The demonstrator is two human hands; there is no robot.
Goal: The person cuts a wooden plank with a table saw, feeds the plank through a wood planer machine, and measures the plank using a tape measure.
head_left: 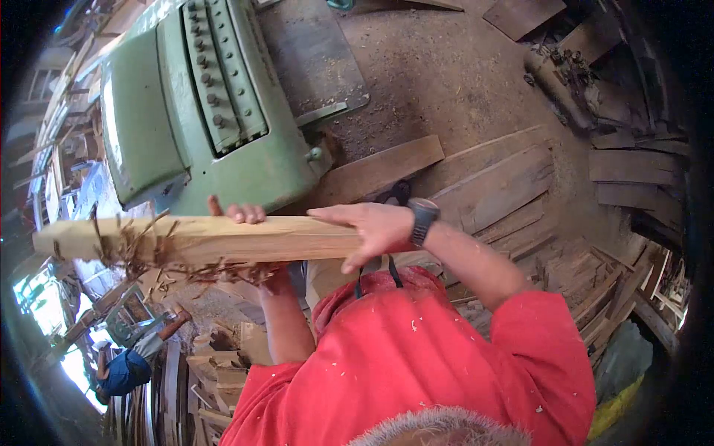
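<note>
A long, pale wooden plank (297, 241) stretches across in front of the red shirt, its left end cut at a slant. Shaggy brown strips of bark (137, 249) cling to its left half and hang from its lower edge. My left hand (242, 213) is wrapped round the plank from underneath, fingertips showing over the far edge; its palm is hidden. At the plank's right end, my right hand (379, 229), with a dark watch at the wrist, straddles the wood between spread thumb and fingers.
Beyond the plank stands a green machine (245, 175) with a row of bolts. Loose boards (513, 186) lie on the dusty floor, and dark boards (632, 178) are stacked at right. Another person (126, 368) is at lower left, near offcuts (223, 368).
</note>
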